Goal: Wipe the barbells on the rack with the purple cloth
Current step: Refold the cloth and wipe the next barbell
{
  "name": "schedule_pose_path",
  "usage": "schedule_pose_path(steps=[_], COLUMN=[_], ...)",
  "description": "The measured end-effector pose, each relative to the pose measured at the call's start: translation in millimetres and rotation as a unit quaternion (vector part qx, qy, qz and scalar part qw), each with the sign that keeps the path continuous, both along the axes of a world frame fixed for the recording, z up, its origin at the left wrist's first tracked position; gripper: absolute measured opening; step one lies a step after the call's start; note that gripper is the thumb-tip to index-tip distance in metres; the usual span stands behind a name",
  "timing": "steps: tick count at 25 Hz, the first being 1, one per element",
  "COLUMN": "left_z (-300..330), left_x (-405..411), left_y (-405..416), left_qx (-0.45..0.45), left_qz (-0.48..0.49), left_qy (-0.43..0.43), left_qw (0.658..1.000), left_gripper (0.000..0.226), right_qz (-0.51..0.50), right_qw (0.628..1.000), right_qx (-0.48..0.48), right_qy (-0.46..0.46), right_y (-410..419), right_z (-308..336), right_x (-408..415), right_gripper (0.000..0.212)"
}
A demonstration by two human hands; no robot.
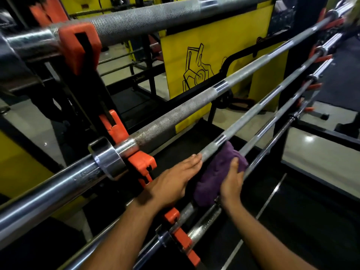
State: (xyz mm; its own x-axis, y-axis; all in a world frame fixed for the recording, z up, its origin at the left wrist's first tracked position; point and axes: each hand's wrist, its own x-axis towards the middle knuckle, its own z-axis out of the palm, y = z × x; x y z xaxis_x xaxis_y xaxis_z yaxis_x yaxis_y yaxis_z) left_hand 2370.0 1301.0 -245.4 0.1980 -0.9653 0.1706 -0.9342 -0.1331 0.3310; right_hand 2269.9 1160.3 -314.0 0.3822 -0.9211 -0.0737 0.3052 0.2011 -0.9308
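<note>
Several steel barbells lie on a black rack with orange hooks, stacked from top left down to lower right. The purple cloth is wrapped over the third barbell from the top. My right hand presses the cloth against that bar, thumb on top. My left hand rests flat on the same bar just left of the cloth, fingers straight and together. A thicker knurled barbell runs above them, and another knurled one crosses the top.
Two thinner bars run below and to the right of the cloth. A yellow panel with a black drawing stands behind the rack. Black rack posts rise at the left. The shiny floor shows at the right.
</note>
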Motion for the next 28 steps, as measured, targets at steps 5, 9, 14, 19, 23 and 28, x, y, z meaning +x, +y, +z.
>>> schedule_pose_path(steps=[5,9,14,19,23,28], left_z=[4,12,8,12,12,15], left_x=[2,-4,0,-5,-9,-23], left_y=[0,0,0,7,81,133], left_qx=[0.013,0.023,0.021,0.005,-0.066,-0.073], left_qz=[0.000,0.006,-0.003,0.000,0.025,0.080], left_qy=[-0.013,-0.006,-0.006,0.005,-0.018,-0.072], left_qw=[1.000,1.000,1.000,1.000,0.997,0.992], left_gripper=[0.074,0.077,0.077,0.067,0.045,0.044], right_qz=[0.004,0.039,0.063,0.102,0.100,0.082], right_qw=[0.946,0.950,0.965,0.988,0.977,0.741], right_qx=[0.299,0.299,0.253,0.057,-0.181,-0.592], right_qy=[-0.126,-0.078,-0.032,0.100,0.050,0.307], right_y=[-39,-18,-23,2,14,-19], right_z=[58,58,60,57,76,44], right_x=[52,54,48,-22,-56,4], right_gripper=[0.045,0.051,0.050,0.041,0.034,0.054])
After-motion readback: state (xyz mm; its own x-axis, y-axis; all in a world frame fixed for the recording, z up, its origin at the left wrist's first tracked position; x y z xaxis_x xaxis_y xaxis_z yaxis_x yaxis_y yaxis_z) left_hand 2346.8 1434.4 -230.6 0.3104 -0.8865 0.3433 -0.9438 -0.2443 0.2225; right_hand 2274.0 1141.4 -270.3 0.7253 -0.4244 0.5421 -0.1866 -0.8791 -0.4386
